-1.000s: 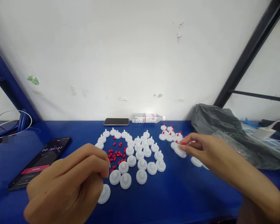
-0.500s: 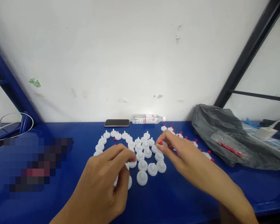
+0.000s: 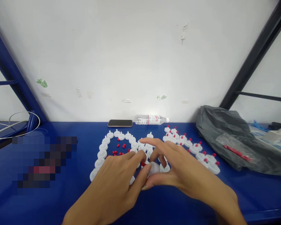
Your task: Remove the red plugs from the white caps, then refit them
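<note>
My right hand (image 3: pixel 178 165) grips a white nozzle cap (image 3: pixel 155 168) by its round base, thumb below and fingers above. The cap is tilted on its side, its narrow end toward my left hand (image 3: pixel 121 179). At that end, my left thumb and forefinger pinch a small red tip cap (image 3: pixel 143 163); whether it is seated on the nozzle is partly hidden by the fingers. Around my hands stand several white nozzle caps (image 3: pixel 102 153) with bare tips. Loose red tip caps (image 3: pixel 124 146) lie among them, behind my left hand.
White nozzle caps with red tips (image 3: pixel 188 142) stand in a group on the right. Beyond them lie a grey plastic bag (image 3: pixel 215 122) and a clear bag of red pieces (image 3: pixel 236 150). A phone (image 3: pixel 120 123) and a plastic bottle (image 3: pixel 152 119) rest by the wall on the blue table (image 3: pixel 67 200).
My right hand has come down and toward me, now with a white nozzle cap lifted in it. My left hand has moved right to meet it, and its fingers pinch the red tip.
</note>
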Tool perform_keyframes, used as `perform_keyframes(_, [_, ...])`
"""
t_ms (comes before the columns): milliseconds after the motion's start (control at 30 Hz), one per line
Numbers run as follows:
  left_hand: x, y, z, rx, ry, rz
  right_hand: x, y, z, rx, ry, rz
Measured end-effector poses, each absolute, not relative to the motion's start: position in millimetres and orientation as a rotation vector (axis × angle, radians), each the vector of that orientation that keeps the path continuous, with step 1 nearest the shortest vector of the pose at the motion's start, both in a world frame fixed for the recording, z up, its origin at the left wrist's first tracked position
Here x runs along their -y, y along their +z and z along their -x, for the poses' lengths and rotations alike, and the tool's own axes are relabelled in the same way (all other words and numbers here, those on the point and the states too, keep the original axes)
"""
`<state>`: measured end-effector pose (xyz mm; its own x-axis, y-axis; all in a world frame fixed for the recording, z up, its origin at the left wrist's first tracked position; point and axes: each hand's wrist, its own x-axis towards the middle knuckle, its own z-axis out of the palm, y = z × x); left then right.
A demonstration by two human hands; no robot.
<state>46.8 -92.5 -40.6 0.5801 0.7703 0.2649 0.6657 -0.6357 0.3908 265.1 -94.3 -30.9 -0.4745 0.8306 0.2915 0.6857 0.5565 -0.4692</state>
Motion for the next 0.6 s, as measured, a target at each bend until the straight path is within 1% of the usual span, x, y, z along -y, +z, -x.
perform_keyframes(100, [90.3,-43.6,-46.6,-1.098,0.652,-2.566,94.1,-33.7,-264.0,2.332,0.268,1.167])
perform_keyframes(267, [90.9,-45.9,-46.4,-0.996,0.91,-2.477,94.7,-31.3,-262.3,2.35,0.149,1.009])
perform_keyframes(367, [93.9,-43.7,-48.5,-0.91,1.074,-2.425,97.5,-25.6,-261.9,2.321,0.014,0.927])
perform_keyframes(467, [97.2,-42.1,-53.9,-0.945,1.148,-2.303,99.1,-21.6,-260.2,2.29,-0.195,0.883])
perform_keyframes(600, [101.1,-45.9,-65.9,-1.062,1.156,-2.001,98.6,-21.3,-252.6,2.256,-0.423,0.861])
